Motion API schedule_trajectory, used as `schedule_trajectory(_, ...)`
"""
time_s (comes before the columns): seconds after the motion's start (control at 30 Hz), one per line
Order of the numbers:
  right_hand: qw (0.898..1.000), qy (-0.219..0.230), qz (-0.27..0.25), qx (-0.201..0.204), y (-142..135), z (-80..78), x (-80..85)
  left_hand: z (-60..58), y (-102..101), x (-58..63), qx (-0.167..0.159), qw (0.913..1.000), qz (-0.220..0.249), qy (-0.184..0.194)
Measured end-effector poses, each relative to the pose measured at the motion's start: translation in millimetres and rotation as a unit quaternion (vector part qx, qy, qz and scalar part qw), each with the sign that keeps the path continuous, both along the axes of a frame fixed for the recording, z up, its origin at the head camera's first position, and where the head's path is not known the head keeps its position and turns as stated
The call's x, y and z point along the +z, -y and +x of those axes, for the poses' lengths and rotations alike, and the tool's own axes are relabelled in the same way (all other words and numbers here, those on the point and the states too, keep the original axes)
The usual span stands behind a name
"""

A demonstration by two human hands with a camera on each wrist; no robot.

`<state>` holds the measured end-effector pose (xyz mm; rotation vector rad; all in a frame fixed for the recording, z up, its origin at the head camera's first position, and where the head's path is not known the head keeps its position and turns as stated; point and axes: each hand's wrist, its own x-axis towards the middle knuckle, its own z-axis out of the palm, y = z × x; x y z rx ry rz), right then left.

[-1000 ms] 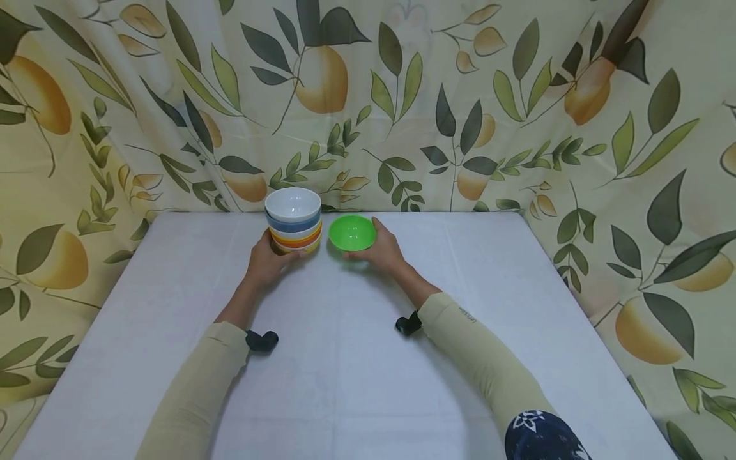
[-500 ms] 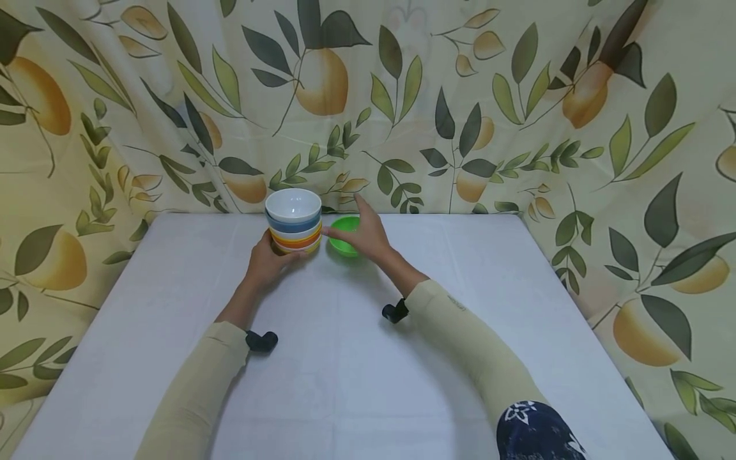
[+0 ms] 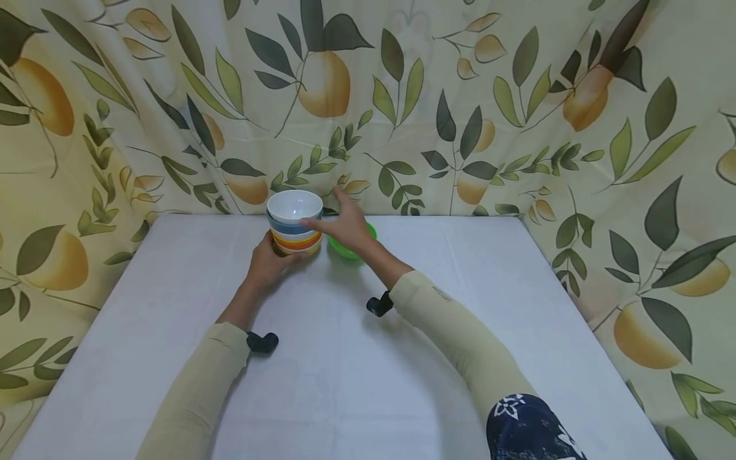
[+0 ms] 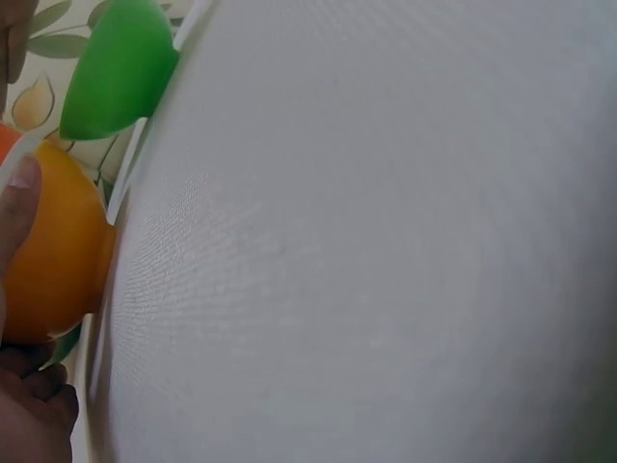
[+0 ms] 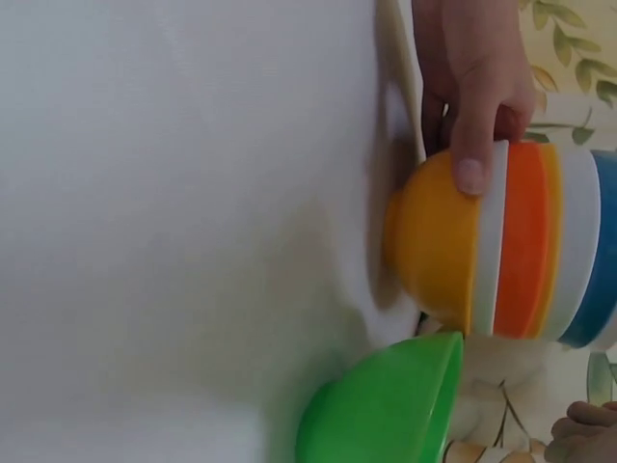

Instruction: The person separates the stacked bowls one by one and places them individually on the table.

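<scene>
A stack of nested bowls stands near the table's far edge: a yellow bowl (image 5: 434, 241) at the bottom, orange and white rims above it, and a blue bowl (image 3: 285, 227) with a white inside on top. My left hand (image 3: 269, 262) grips the base of this stack, its thumb (image 4: 17, 207) on the lowest bowl. My right hand (image 3: 347, 227) is at the stack's upper right side, fingers extended, the thumb at the blue bowl; whether it touches cannot be told. Behind that hand, a green bowl (image 5: 386, 410) sits upright beside the stack, partly hidden in the head view.
A white cloth (image 3: 322, 383) covers the table. A curtain (image 3: 402, 147) printed with fruit and leaves hangs behind and on both sides. Each wrist carries a small black camera (image 3: 262, 342).
My right hand has let go of the green bowl and moved left to the upper part of the stack. The left hand keeps its grip and the stack has not moved.
</scene>
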<state>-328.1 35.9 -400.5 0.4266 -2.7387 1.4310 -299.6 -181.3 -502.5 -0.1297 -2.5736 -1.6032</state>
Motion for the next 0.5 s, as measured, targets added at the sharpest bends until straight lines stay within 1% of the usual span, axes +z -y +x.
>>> schedule_trajectory(0.17, 0.999, 0.029, -0.011, 0.01, 11, -2.5, 2.4, 0.1, 1, -1.0, -0.003, 1.0, 0.001, 0.002)
schedule_trajectory(0.23, 0.999, 0.034, -0.014, 0.017, 14, -3.1, 2.7, 0.2, 1, -1.3, -0.002, 1.0, 0.0, 0.003)
schedule_trajectory(0.33, 0.999, 0.022, -0.016, 0.028, 19, -4.9, 1.9, 0.8, 1, 0.0, 0.0, 1.0, -0.001, 0.002)
schedule_trajectory(0.5, 0.999, 0.003, -0.018, 0.029, 24, -6.6, -0.7, 0.8, 1, 1.4, -0.002, 1.0, -0.004, 0.002)
